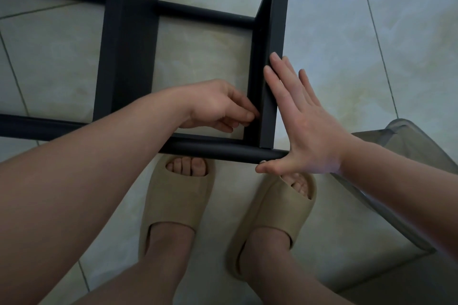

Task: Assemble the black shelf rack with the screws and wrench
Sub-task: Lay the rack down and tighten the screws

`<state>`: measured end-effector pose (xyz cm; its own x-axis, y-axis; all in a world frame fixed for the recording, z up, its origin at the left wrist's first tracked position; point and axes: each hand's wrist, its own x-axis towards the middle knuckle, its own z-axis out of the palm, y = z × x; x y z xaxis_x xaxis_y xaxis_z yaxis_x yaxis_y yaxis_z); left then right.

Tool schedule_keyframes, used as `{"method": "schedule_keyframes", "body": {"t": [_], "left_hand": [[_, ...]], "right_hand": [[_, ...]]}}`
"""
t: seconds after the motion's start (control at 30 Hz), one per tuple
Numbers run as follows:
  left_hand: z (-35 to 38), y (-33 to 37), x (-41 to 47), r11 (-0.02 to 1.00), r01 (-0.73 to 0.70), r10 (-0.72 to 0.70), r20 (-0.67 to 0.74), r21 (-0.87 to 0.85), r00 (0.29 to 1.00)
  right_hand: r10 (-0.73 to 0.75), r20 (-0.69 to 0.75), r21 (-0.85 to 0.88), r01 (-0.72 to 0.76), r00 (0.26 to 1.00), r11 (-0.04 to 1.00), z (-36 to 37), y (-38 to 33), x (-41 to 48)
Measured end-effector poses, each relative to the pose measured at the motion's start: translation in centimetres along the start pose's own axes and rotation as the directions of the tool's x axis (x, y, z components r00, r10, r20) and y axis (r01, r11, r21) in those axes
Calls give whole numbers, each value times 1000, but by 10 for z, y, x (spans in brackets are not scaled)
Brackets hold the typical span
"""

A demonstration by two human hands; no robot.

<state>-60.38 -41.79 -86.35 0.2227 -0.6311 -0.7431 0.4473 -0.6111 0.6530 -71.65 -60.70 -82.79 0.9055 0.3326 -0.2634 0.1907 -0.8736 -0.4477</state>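
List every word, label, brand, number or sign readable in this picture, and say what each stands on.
No readable text anywhere in this view.
The black shelf rack shows only plain dark panels and tubes, with no sticker or marking.
The beige slippers show no brand or print.
The floor tiles and the grey plastic item at the right edge carry no visible lettering.

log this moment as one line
left hand: fingertips at inner face of end panel of black tubular shelf rack | right hand: flat on panel outside
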Motion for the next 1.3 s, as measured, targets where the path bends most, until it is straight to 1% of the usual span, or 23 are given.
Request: {"method": "schedule_keyframes", "body": {"t": [0.1, 0.2, 0.37, 0.53, 0.7, 0.9, 1.13, 1.3], "left_hand": [[3, 2, 2, 1000, 9, -8, 14, -16, 1000], [6, 5, 3, 1000, 19, -19, 62, -6, 998], [5, 11, 4, 996, 28, -34, 70, 83, 997], [4, 16, 8, 996, 54, -63, 123, 68, 990], [6, 20, 11, 996, 57, -66, 126, 71, 990], [5, 23, 8, 992, 95, -107, 145, 86, 984], [6, 25, 8, 990, 107, -118, 119, 92, 986], [7, 29, 7, 985, 124, -142, 156, 121, 978]], "right_hand": [[-2, 1, 1, 2, 1000, 1000, 0, 0, 0], [-2, 0, -4, 2, 1000, 1000, 0, 0, 0], [-1, 0, 0, 1, 1000, 1000, 0, 0, 0], [0, 6, -3, 0, 1000, 1000, 0, 0, 0], [-3, 3, 0, 3, 1000, 1000, 0, 0, 0], [-7, -6, 3, 7, 1000, 1000, 1, 1, 0], [-6, -6, 1, 6, 1000, 1000, 1, 1, 0], [-7, -6, -2, 7, 1000, 1000, 1, 1, 0]]}}
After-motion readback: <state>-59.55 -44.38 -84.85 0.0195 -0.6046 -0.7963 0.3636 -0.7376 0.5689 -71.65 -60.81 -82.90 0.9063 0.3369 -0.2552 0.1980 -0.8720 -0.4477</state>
